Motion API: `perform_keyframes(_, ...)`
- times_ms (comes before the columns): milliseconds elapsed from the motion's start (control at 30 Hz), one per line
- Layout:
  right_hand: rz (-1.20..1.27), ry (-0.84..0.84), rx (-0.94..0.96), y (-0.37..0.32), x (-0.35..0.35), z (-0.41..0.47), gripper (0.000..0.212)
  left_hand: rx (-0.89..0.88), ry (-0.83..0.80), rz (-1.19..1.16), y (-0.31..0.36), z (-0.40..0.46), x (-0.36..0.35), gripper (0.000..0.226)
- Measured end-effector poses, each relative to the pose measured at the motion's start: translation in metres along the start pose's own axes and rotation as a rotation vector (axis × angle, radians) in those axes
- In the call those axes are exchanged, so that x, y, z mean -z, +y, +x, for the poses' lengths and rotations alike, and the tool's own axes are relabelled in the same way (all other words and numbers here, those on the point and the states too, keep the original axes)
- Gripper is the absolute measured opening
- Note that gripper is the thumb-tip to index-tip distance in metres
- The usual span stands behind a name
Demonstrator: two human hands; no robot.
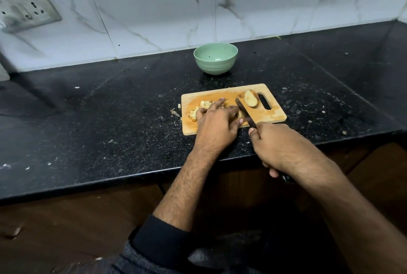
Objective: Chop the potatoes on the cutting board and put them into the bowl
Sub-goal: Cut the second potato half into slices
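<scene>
Pressing flat on potato pieces (203, 106), left hand (214, 122); right hand (275, 141) grips knife (244, 111) beside them.

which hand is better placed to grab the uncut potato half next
Left. The right hand grips the knife; the left hand rests on the chopped pieces, holds no tool, and could probably reach the potato half.

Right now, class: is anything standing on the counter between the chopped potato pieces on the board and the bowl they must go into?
Nothing visible does. The chopped potato pieces lie on the cutting board; the green bowl stands empty beyond the board's far edge, with only bare black counter between.
</scene>
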State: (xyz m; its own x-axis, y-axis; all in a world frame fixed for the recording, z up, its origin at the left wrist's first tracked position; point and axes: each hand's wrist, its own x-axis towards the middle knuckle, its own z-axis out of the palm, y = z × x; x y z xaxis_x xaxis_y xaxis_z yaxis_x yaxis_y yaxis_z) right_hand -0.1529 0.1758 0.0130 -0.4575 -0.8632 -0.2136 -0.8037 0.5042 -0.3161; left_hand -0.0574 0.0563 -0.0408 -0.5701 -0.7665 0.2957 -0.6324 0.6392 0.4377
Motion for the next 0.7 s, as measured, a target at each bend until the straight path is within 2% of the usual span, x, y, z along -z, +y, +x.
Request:
perform_keyframes(333,0.051,0.006,0.009,0.005,0.002,-0.002,0.037,-0.048,0.034,0.073,-0.001,0.0,-0.006,0.039)
perform_keyframes(533,0.071,-0.018,-0.035,0.015,0.007,-0.012,0.038,-0.052,0.142,0.182,0.004,-0.002,-0.01,0.055)
perform_keyframes(700,0.106,-0.061,-0.057,0.02,0.007,-0.02,0.036,-0.044,0.16,0.213,0.009,0.003,-0.012,0.058)
